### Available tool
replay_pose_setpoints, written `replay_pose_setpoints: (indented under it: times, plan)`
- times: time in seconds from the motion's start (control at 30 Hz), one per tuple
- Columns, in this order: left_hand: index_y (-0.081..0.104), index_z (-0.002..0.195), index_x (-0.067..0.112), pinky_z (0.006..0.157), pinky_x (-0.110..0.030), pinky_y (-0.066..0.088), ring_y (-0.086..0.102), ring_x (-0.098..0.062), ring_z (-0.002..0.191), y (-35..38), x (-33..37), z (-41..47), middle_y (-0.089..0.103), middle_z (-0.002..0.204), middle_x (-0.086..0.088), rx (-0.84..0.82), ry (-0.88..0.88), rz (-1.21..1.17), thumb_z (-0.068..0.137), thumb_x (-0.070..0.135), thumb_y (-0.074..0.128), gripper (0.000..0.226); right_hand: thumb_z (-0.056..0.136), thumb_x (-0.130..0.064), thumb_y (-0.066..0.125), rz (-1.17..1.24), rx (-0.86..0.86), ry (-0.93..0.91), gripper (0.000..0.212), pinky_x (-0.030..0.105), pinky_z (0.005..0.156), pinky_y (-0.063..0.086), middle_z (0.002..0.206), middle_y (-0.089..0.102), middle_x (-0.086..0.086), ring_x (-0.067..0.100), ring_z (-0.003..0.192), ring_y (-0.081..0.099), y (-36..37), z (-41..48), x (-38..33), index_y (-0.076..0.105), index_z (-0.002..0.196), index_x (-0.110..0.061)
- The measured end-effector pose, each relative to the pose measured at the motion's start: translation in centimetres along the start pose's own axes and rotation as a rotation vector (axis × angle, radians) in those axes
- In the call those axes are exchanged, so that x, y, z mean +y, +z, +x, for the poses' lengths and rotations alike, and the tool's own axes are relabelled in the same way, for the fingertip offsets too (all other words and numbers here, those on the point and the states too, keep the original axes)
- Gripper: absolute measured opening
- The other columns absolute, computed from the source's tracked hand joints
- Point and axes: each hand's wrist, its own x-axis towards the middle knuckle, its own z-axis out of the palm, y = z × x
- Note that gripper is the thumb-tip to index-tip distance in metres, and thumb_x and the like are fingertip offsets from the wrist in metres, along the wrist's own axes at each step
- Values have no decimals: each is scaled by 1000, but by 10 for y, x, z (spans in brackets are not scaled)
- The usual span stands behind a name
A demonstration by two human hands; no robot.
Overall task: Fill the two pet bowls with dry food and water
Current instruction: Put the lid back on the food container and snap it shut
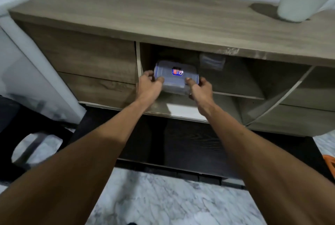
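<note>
Lidded plastic container (175, 78) gripped at both ends inside an open cabinet shelf.

Left hand (149, 84) is clamped on its left end, right hand (200, 88) on its right end. Above the hands, a grey wood cabinet top (145, 14) is seen; marble-patterned floor (163, 203) lies below the forearms, a dark mat (181, 143) between.

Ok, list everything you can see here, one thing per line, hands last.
Clear lidded plastic box: one, bluish, sticker on lid, at the front of the cabinet's open shelf.
Second clear plastic container: one, farther back on that shelf, blurred.
Grey-brown wooden cabinet: one, against the wall.
White cylindrical object: one, on the cabinet top, right.
Marble-pattern floor: white-grey, below.
Orange object: one, right edge, cut off.
Left hand: grip on the box's left end.
Right hand: grip on its right end.
</note>
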Motion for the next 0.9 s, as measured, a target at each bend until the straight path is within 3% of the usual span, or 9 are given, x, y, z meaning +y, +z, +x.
replay_pose_setpoints:
  times: [0.1,0.2,0.3,0.4,0.5,0.77,0.9]
  plan:
    - [48,138,11,105,-41,48,60,-25,118,17,-15,25,64,126,-8,-29,27,5,81,30,67,63,75,-51,69,-69,64,-27,62,46,97,53,117,69,9,29,107,65,8,13,-6,62,123,-10]
    - [35,149,12,113,-41,40,50,-25,132,25,-19,39,53,143,-8,-48,65,42,84,34,64,74,84,-41,66,-110,68,-19,46,40,95,53,109,70,9,28,100,66,12,27,-9,65,117,-9]
    - [28,152,7,117,-34,32,41,-25,140,30,-25,54,43,153,-11,-17,82,61,94,27,61,70,87,-38,66,-97,67,-48,46,41,98,53,117,68,12,30,107,65,21,41,-5,63,122,-8]
    - [35,147,2,106,-26,35,44,-28,136,32,-28,65,47,147,-14,26,92,73,96,25,58,61,92,-35,65,-72,34,-60,47,40,103,49,127,62,12,30,115,59,32,49,-3,56,132,-10]
    - [52,127,1,87,-27,39,55,-32,118,31,-30,75,59,125,-17,66,96,122,95,25,57,40,95,-34,62,-95,28,-84,46,21,101,38,133,59,8,27,122,54,38,58,-2,55,136,-12]
    - [54,124,3,80,-27,38,55,-25,101,38,-31,85,61,117,-14,69,75,162,98,26,55,35,96,-37,60,-149,62,-82,51,25,107,36,139,58,8,26,130,51,48,70,-4,52,138,-10]
    - [53,124,3,84,-29,40,56,-31,112,34,-28,82,60,121,-17,27,40,176,98,29,54,37,98,-39,56,-202,63,-73,48,26,104,38,138,58,9,27,129,52,47,66,-7,53,138,-13]
